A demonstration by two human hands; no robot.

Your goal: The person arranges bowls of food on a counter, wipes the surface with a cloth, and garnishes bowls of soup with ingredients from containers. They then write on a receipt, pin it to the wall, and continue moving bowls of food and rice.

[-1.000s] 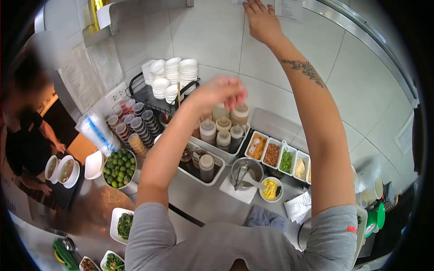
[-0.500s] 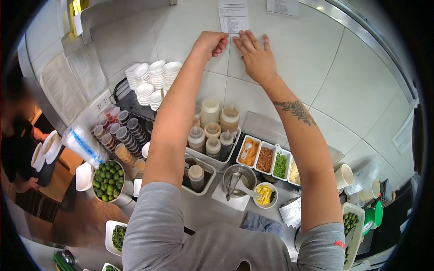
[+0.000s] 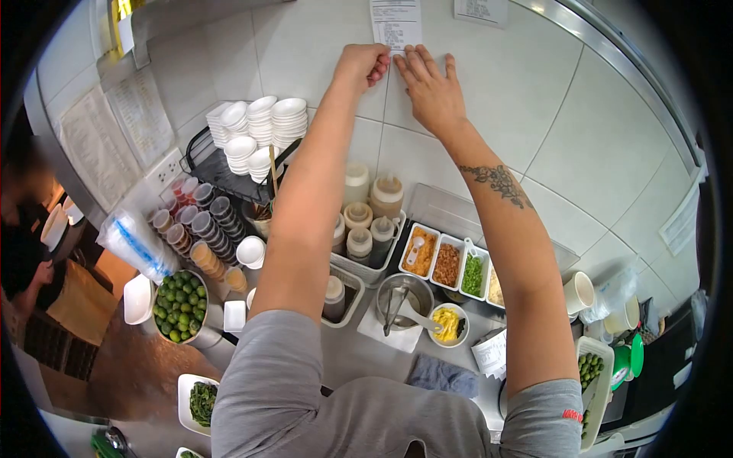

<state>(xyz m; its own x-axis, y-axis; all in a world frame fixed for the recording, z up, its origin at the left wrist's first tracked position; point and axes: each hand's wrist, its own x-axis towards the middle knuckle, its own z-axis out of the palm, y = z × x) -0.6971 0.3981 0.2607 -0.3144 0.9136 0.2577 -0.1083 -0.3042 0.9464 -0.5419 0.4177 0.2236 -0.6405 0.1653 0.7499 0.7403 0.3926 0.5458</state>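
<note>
A printed paper receipt (image 3: 398,25) hangs on the white tiled wall at the top of the view. My left hand (image 3: 366,64) is closed, thumb and fingers pinched at the slip's lower left corner. Beside it my right hand (image 3: 434,88) lies open, back toward me, with its fingertips touching the wall at the receipt's bottom edge. Both arms reach up over the counter. A second printed slip (image 3: 481,9) is on the wall farther right.
Below stand squeeze bottles (image 3: 359,243), white topping trays (image 3: 447,262), a metal pot (image 3: 405,299) with utensils and a bowl of yellow food (image 3: 447,324). At left are stacked white bowls (image 3: 289,120), sauce cups (image 3: 214,229) and green limes (image 3: 182,305). A person (image 3: 27,229) stands far left.
My left hand has shifted slightly right and up at the receipt's corner, its forearm moving right. My right hand stays nearly in place. At far left the other person and white bowls have moved left.
</note>
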